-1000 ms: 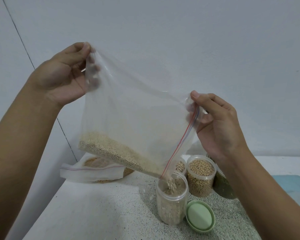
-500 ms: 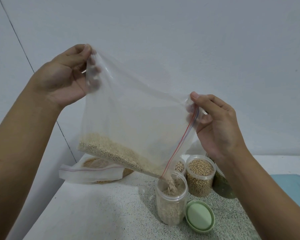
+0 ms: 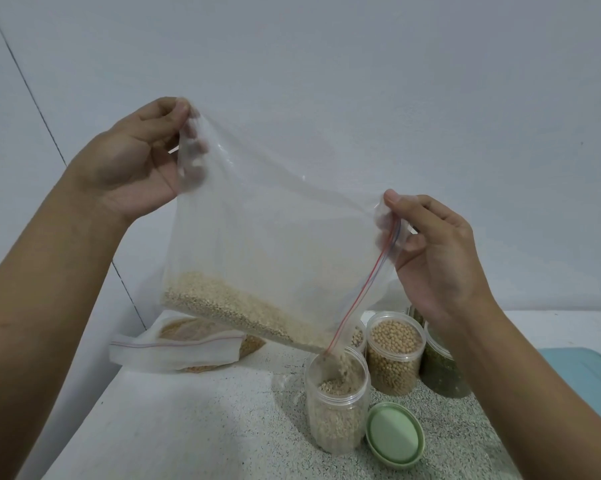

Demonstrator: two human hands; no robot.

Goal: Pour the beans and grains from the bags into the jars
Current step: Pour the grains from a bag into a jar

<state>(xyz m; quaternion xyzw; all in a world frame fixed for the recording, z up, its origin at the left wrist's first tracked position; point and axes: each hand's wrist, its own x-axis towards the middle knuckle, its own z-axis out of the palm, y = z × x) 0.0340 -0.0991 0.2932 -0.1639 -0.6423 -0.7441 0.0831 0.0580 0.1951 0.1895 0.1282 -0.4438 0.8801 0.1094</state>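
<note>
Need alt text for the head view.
The left hand and right hand pinch a tilted clear zip bag, pouring pale grain from its lower corner into an open jar on the counter. A green lid lies beside it; a bean jar and another bag sit behind.

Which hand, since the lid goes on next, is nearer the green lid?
Right. The right hand is above the green lid, slightly right; the left hand is higher, far left.

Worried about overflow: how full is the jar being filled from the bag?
Mostly filled, not brimming. The grain in the jar sits below its rim, and more pours in from the tilted bag.
</note>
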